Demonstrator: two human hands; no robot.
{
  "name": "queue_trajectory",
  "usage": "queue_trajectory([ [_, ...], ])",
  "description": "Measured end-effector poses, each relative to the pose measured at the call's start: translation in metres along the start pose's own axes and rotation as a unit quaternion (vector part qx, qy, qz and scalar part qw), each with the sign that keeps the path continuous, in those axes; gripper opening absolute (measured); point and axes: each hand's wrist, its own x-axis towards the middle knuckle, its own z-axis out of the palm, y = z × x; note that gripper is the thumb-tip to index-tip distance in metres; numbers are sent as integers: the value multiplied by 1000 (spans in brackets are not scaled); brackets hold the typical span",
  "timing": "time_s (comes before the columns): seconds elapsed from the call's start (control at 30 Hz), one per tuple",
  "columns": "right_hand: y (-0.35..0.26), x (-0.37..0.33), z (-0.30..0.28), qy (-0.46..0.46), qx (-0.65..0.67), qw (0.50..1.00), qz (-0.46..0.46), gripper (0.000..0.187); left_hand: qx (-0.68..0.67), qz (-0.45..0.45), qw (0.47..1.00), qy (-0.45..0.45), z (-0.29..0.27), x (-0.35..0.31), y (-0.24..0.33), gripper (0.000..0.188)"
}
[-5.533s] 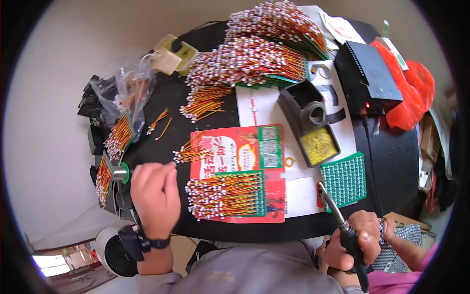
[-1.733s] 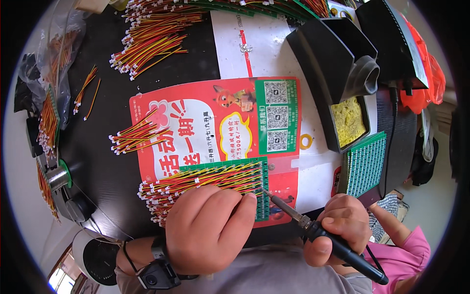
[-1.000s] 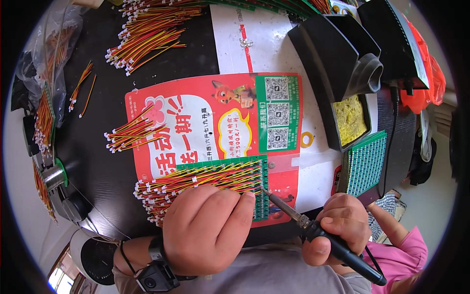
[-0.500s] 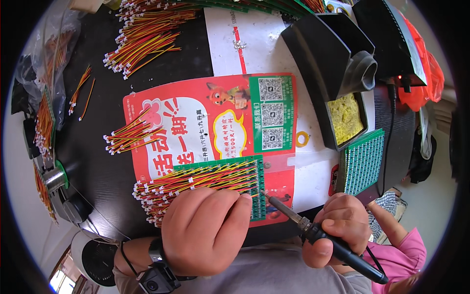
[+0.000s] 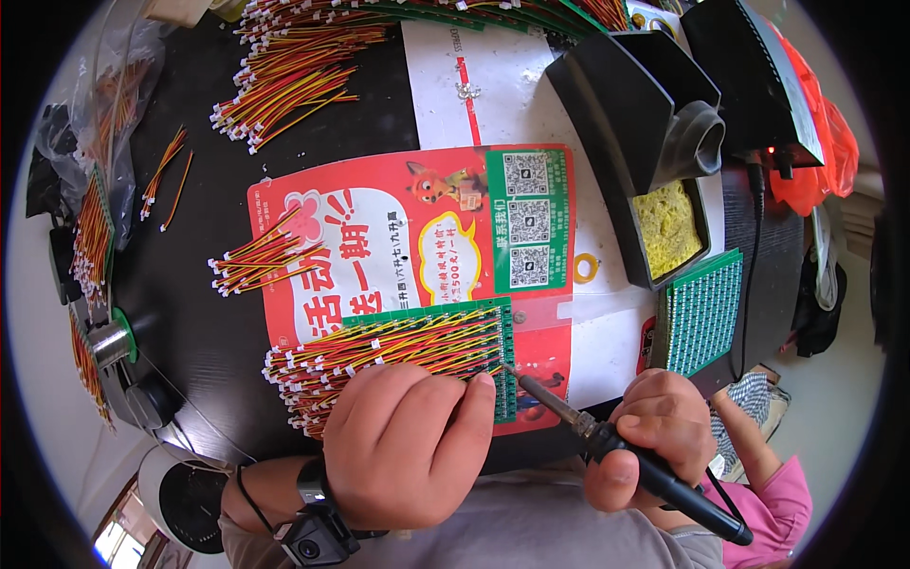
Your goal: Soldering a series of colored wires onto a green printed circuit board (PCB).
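Note:
My left hand (image 5: 408,446) is closed over the near part of a green circuit board panel (image 5: 506,327), thumb and forefinger pinched at the ends of the wires. The pinched wire is mostly hidden by the fingers. Rows of red, yellow and black wires (image 5: 379,353) with white plugs lie across the panel, the plugs on the left and the other ends at its right-hand pads. My right hand (image 5: 664,427) grips a soldering iron (image 5: 654,474) by its black handle. Its tip points up and left, at the pads just beyond my left fingertips.
A red printed sheet (image 5: 379,237) lies under the panel. Right of it stand a black iron holder with yellow sponge (image 5: 666,228), stacked green panels (image 5: 703,313) and a black box (image 5: 754,81). Wire bundles (image 5: 294,85) lie far left; a solder spool (image 5: 112,341) stands left. Another person's pink sleeve (image 5: 777,503) shows at right.
The iron's tip has shifted slightly left and away from me, further onto the pads. My left hand keeps its pinch, and the whole view has moved a little.

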Motion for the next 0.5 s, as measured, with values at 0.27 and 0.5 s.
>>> queue_trajectory([
  [0.27, 3, 1, 3, -3, 2, 1000, -11, 31, 12, -1, 1000, 6, 1, -2, 0, 16],
  [0.5, 4, -1, 4, 5, -2, 1000, -14, 31, 7, -1, 1000, -2, 1, -2, -1, 16],
])
